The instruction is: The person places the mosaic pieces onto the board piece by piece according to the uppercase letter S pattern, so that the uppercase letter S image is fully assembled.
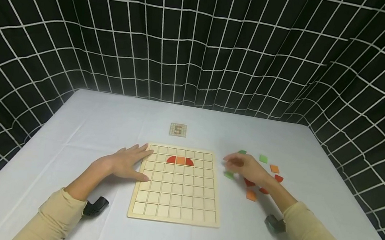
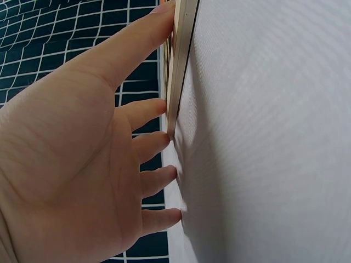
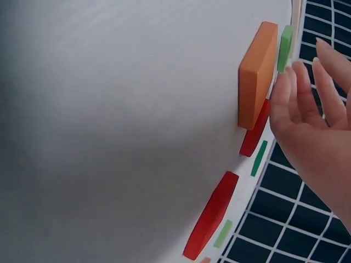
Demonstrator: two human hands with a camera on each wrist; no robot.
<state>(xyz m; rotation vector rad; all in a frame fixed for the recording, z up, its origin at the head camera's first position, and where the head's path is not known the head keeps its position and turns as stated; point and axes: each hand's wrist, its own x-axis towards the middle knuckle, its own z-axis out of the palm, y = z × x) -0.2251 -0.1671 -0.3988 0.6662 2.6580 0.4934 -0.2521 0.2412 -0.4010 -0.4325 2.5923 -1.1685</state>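
A square wooden grid board [image 1: 173, 220] lies on the white table. In its second row from the far edge sit two rounded red pieces, one of them the left red piece [image 1: 171, 159], with an orange square [image 1: 180, 160] between them. My left hand [image 1: 126, 162] rests on the board's left edge, fingers spread. To the right of the board, my right hand [image 1: 246, 167] hovers above the loose pieces with its fingers gently bent; nothing shows between them. Near it lie a light green piece [image 1: 229, 175], a red piece [image 1: 249, 182] and an orange piece [image 3: 258, 74].
A small card with an S pattern [image 1: 178, 130] lies beyond the board. Farther right are a light green square [image 1: 263, 158], an orange square [image 1: 274, 169] and red pieces such as the rounded red piece [image 1: 278, 179]. A black curtain with white grid lines [image 1: 186, 55] encloses the table.
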